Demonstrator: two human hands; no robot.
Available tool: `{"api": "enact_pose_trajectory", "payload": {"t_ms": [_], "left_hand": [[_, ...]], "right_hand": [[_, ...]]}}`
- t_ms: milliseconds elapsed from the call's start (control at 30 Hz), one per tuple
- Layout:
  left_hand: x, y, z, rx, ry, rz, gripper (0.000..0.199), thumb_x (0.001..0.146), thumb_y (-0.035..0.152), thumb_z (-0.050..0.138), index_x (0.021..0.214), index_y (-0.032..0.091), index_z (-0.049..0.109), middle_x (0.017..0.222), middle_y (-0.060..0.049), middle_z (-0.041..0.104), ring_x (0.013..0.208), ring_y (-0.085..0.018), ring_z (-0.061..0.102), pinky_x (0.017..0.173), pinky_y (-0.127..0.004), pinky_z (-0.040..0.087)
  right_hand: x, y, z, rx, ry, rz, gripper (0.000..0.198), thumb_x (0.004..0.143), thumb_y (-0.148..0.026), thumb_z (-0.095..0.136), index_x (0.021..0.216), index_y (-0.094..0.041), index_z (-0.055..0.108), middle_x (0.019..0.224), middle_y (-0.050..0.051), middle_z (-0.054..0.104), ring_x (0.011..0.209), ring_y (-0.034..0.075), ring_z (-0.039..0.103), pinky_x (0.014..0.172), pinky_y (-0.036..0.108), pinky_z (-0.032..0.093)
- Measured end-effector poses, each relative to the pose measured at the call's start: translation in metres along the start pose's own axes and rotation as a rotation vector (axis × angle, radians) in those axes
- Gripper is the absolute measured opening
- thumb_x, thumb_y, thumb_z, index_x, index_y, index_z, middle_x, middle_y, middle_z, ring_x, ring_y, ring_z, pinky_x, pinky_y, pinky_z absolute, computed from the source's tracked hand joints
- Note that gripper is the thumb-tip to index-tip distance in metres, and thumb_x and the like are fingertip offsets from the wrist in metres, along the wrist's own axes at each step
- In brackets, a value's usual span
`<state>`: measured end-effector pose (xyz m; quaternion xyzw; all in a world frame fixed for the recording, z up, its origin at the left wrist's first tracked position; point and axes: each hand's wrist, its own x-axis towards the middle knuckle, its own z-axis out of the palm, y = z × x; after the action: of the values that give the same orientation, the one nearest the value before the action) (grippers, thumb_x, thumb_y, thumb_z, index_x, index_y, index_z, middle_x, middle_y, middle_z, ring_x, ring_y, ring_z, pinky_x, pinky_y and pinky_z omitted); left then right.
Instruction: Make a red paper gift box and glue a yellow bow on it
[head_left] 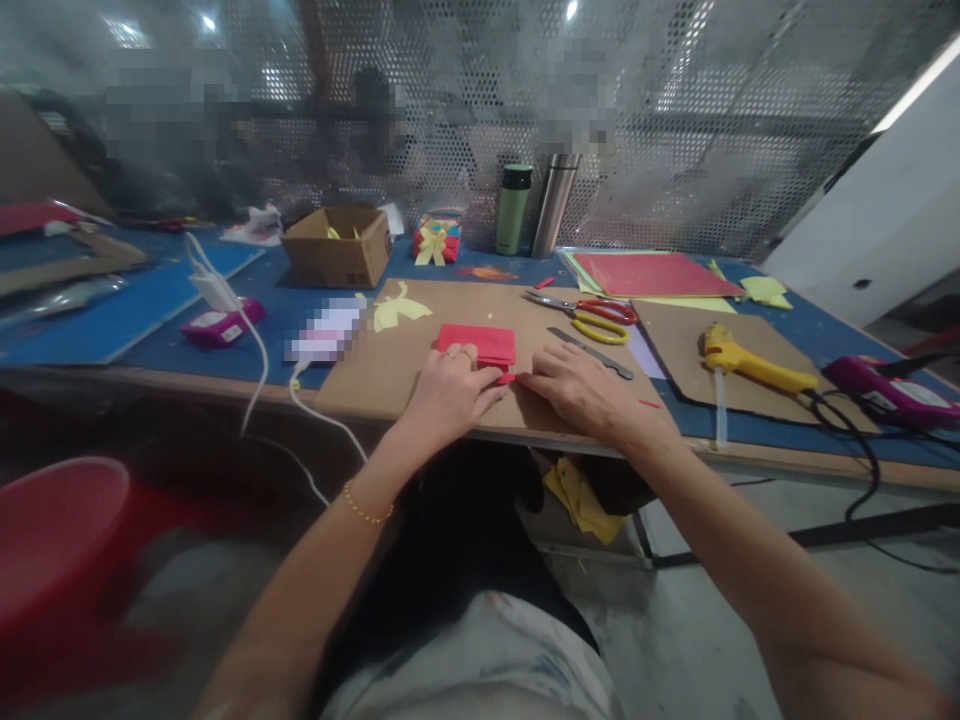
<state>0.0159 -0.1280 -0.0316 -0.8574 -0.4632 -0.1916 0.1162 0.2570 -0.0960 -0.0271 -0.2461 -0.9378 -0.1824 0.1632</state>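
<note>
A folded red paper piece lies on a brown cardboard sheet at the table's front. My left hand is closed on its near left side, fingertips pressing it down. At its near edge a narrow red flap sticks out. The fingers of my right hand are bent together, with the tips at the flap's right end; the exact grip is hidden. Beyond my right hand lie a grey blade-like strip and scissors with red and yellow handles. Yellow cut-out shapes rest behind my left hand.
Along the back stand a cardboard box, a red bundle with a yellow bow, a green bottle and a steel flask. A yellow glue gun lies right, near coloured sheets. A white cable hangs over the front edge.
</note>
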Motion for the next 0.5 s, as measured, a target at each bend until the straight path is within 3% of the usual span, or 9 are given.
{"api": "enact_pose_trajectory", "payload": {"t_ms": [267, 500], "left_hand": [[0.0001, 0.0024, 0.0017, 0.005, -0.018, -0.032, 0.042, 0.112, 0.047, 0.049, 0.129, 0.026, 0.082, 0.102, -0.014, 0.067, 0.100, -0.028, 0.058, 0.088, -0.041, 0.037], [0.0059, -0.0017, -0.0005, -0.019, -0.070, -0.034, 0.033, 0.108, 0.045, 0.060, 0.122, 0.029, 0.085, 0.104, -0.013, 0.067, 0.101, -0.028, 0.057, 0.087, -0.039, 0.036]], "right_hand": [[-0.0026, 0.0007, -0.0003, 0.046, -0.023, 0.035, 0.025, 0.107, -0.016, 0.053, 0.107, -0.017, 0.078, 0.092, 0.009, 0.064, 0.087, 0.024, 0.049, 0.081, 0.038, 0.037], [-0.0017, 0.0003, 0.0013, 0.005, -0.023, 0.029, 0.027, 0.108, -0.015, 0.051, 0.105, -0.017, 0.079, 0.090, 0.009, 0.062, 0.085, 0.024, 0.048, 0.080, 0.037, 0.035]]}}
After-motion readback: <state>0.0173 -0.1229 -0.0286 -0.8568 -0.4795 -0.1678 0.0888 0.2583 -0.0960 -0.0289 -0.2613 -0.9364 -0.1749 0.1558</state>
